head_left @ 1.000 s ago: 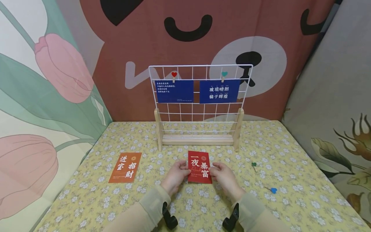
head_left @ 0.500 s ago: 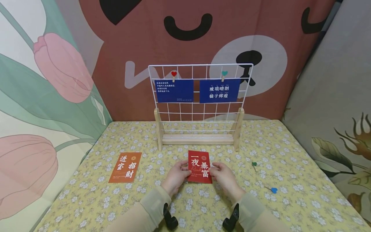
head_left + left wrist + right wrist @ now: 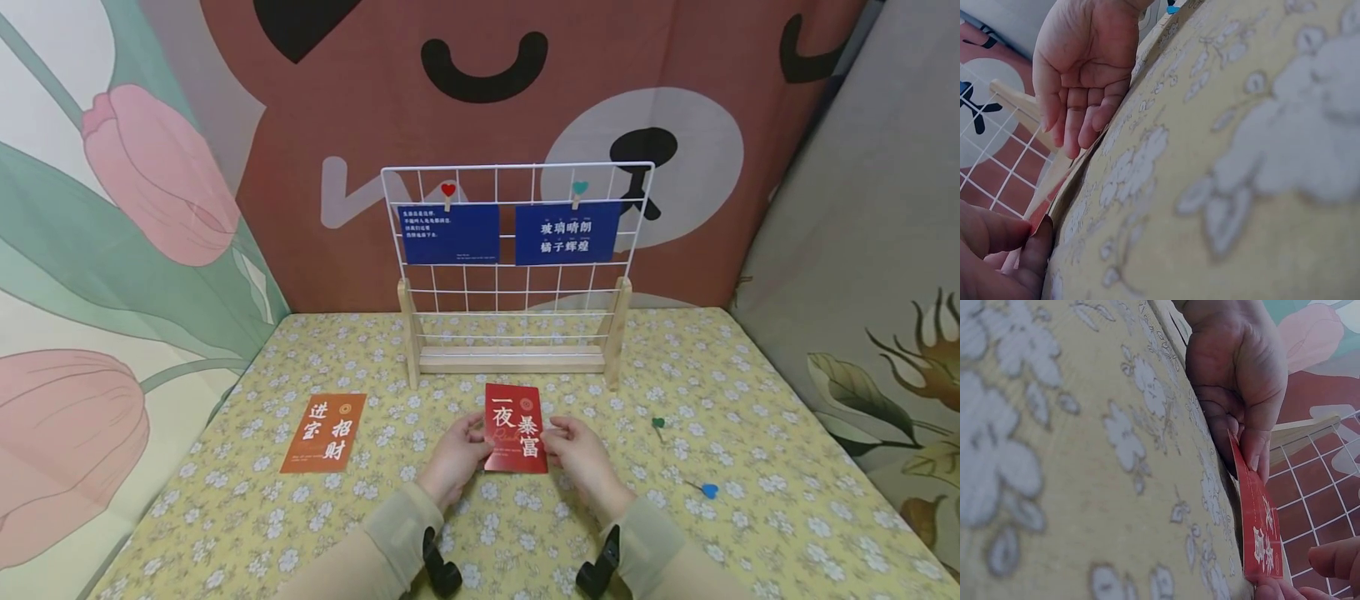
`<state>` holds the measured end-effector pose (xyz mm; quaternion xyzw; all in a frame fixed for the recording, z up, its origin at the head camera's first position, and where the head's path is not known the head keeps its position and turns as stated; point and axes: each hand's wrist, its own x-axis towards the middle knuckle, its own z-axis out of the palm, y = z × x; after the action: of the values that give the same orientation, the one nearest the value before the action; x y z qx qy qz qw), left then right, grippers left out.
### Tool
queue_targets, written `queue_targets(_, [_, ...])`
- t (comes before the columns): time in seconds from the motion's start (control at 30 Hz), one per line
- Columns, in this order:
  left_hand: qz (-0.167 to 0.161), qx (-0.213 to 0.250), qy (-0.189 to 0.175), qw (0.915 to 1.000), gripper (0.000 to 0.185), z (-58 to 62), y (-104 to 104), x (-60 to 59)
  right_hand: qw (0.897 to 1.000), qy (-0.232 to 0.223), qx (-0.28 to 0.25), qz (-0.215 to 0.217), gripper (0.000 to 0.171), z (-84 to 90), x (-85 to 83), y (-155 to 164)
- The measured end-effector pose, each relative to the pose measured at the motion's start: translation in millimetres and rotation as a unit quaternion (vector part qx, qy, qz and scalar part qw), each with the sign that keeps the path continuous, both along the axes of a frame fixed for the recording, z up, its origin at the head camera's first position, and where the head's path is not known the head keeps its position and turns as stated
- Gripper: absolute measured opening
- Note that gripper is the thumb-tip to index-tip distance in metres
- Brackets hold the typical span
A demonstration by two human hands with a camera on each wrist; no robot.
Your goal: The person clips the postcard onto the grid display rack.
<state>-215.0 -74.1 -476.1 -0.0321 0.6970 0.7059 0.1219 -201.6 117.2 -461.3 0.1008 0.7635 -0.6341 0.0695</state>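
Observation:
A red card [image 3: 514, 417] with white Chinese characters lies between my hands, in front of the rack. Its left edge is pinched between thumb and fingers of my left hand [image 3: 456, 454]; the lower left corner bends slightly. My right hand [image 3: 583, 458] is at the card's right edge, thumb raised off it and fingers loosely extended. In the right wrist view those fingers [image 3: 1272, 591] meet the card's near end. An orange card [image 3: 325, 433] rests flat to the left. Two blue cards hang on the rack, the left one [image 3: 450, 237] and the right one [image 3: 567, 235].
A white wire grid rack [image 3: 512, 292] on wooden feet stands at the table's back. A red heart clip [image 3: 447, 191] and a teal heart clip [image 3: 580, 189] hold the blue cards. A green clip [image 3: 658, 424] and a blue clip [image 3: 709, 491] lie at the right.
The red card's far edge has risen slightly and its lower left corner now catches light. Both hands stay nearly in place.

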Motion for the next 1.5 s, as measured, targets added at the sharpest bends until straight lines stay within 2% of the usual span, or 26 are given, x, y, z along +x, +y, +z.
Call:
queue_targets(0.1, [-0.005, 0.016, 0.002, 0.9999, 0.064, -2.0, -1, -0.6, 1.000, 0.003, -0.003, 0.002, 0.047, 0.2, -0.7, 1])
queue_targets(0.27, [-0.011, 0.013, 0.003, 0.9999, 0.066, -4.6, -3, -2.0, 1.000, 0.002, -0.011, 0.009, 0.047, 3.2, -2.5, 5])
queue_targets(0.6, [0.004, 0.013, -0.003, 0.9999, 0.068, -5.1, -2, -2.4, 0.999, 0.033, 0.021, 0.006, 0.048, 11.5, -10.2, 31])
queue_targets(0.77, [0.002, 0.017, -0.003, 0.9998, 0.068, -4.0, -3, -1.6, 0.997, 0.046, 0.067, 0.013, 0.046, 14.0, -11.6, 48])
queue_targets(0.93, [0.000, 0.024, -0.001, 0.9997, 0.068, -5.1, -4, -1.4, 0.986, 0.053, 0.153, 0.042, 0.045, 20.8, -10.7, 72])
queue_targets(1.1, [0.000, 0.025, -0.005, 0.9997, 0.066, -7.5, -5, -2.7, 0.959, 0.054, 0.273, 0.061, 0.042, 28.9, -11.6, 98])
queue_targets(1.2, [0.000, 0.027, -0.006, 0.9996, 0.066, -7.4, -5, -2.8, 0.949, 0.045, 0.307, 0.064, 0.041, 31.5, -14.1, 114])
queue_targets(1.4, [-0.002, 0.030, -0.004, 0.9995, 0.066, -7.5, -5, -1.4, 0.949, 0.028, 0.309, 0.054, 0.044, 29.9, -17.4, 137])
queue_targets(1.5, [-0.005, 0.031, 0.000, 0.9995, 0.066, -6.6, -5, -0.4, 0.954, 0.023, 0.295, 0.048, 0.045, 27.8, -17.5, 146])
